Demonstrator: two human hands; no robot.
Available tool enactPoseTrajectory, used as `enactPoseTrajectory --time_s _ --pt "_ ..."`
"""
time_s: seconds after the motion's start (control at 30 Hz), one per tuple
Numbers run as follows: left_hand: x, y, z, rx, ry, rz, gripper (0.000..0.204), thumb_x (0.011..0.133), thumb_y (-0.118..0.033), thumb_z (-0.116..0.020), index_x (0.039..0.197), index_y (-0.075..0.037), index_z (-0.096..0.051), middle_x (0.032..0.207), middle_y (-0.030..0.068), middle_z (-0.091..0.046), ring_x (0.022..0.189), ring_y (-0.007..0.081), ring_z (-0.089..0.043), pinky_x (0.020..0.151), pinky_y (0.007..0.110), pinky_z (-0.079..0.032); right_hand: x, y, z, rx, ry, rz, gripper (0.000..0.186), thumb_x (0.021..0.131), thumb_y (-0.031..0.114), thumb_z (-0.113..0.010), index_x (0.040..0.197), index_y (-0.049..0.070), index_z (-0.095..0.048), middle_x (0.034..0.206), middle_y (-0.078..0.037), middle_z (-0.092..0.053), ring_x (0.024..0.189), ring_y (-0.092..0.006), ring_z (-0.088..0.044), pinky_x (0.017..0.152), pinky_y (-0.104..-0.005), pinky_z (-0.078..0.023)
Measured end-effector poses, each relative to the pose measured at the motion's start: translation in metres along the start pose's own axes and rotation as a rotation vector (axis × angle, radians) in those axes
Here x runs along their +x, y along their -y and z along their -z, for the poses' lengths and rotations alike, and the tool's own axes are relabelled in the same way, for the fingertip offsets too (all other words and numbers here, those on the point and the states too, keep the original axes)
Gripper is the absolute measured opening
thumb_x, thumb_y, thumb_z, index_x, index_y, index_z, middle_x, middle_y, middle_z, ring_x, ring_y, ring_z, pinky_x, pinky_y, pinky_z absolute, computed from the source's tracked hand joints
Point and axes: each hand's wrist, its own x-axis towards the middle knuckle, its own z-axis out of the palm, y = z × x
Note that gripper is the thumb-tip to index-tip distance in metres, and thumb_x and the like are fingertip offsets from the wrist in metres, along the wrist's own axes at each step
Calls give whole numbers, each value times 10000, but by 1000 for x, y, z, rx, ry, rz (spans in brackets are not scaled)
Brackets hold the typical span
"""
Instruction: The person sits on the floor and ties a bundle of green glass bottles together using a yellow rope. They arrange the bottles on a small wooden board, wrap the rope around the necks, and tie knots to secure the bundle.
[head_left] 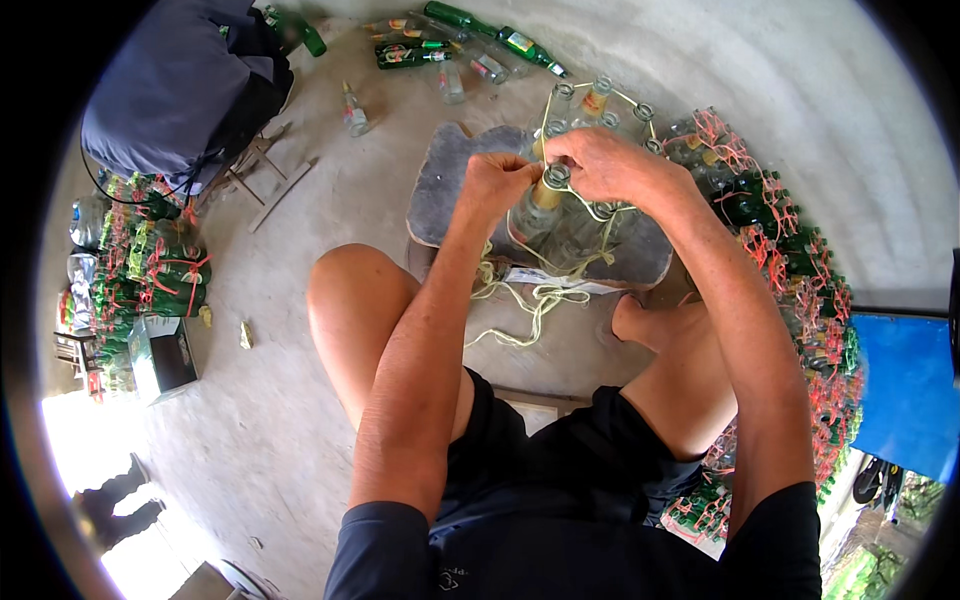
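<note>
Several clear glass bottles [541, 218] stand grouped on a dark grey board [440, 185], with pale yellow-green cord [633, 105] looped round their necks. My left hand [500, 178] pinches the cord just left of the front bottle's mouth. My right hand [610, 162] has its fingers curled on the cord among the necks, above and right of that bottle; its fingertips are partly hidden. Loose cord [535, 315] trails from the bundle onto the floor below the board.
Bundles of bottles [780, 260] with red cord line the right wall, more [180, 270] stand at left. Loose bottles [440, 55] lie at the back. A stool [262, 190] holds dark fabric [175, 90]. A blue panel [905, 375] is at right, an open box [165, 360] at left.
</note>
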Motion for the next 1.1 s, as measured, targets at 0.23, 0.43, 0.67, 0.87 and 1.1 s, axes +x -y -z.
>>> enactPoseTrajectory --time_s 0.23,0.43,0.67,0.87,1.1 --pt "3 -6 3 28 -5 -124 151 932 -148 -800 897 -3 -818 719 -31 -676 659 47 -521 559 270 -395 -9 10 19 -155 -32 31 149 771 3 -653 915 18 -687 940 -222 -715 920 -427 -702 754 -518 -548" --pt "4 -6 5 25 3 -144 171 928 -177 -828 944 -7 -828 767 -12 -722 688 56 -559 600 266 -437 -22 25 30 -299 -140 94 107 785 35 -698 890 32 -675 998 -128 -607 1049 -349 -622 887 -472 -542" --pt "4 -6 3 -18 49 -107 169 940 -177 -822 969 -11 -830 797 -11 -728 724 57 -565 634 258 -439 -23 22 42 -394 -92 30 82 813 86 -698 858 20 -679 1019 -137 -622 1078 -350 -624 908 -470 -545" --pt "-1 -12 -1 -52 81 -113 148 967 -156 -787 992 -14 -822 799 -33 -706 717 50 -539 628 259 -424 -33 21 52 -258 -8 -114 149 837 135 -696 811 -4 -649 814 -172 -665 786 -377 -642 721 -476 -516" --pt "-1 -13 -1 -113 127 -103 148 991 -156 -752 998 -24 -819 800 -45 -689 715 54 -539 631 260 -420 -49 16 53 -137 10 -236 185 861 160 -699 807 -15 -680 700 -174 -664 621 -294 -627 604 -458 -469"
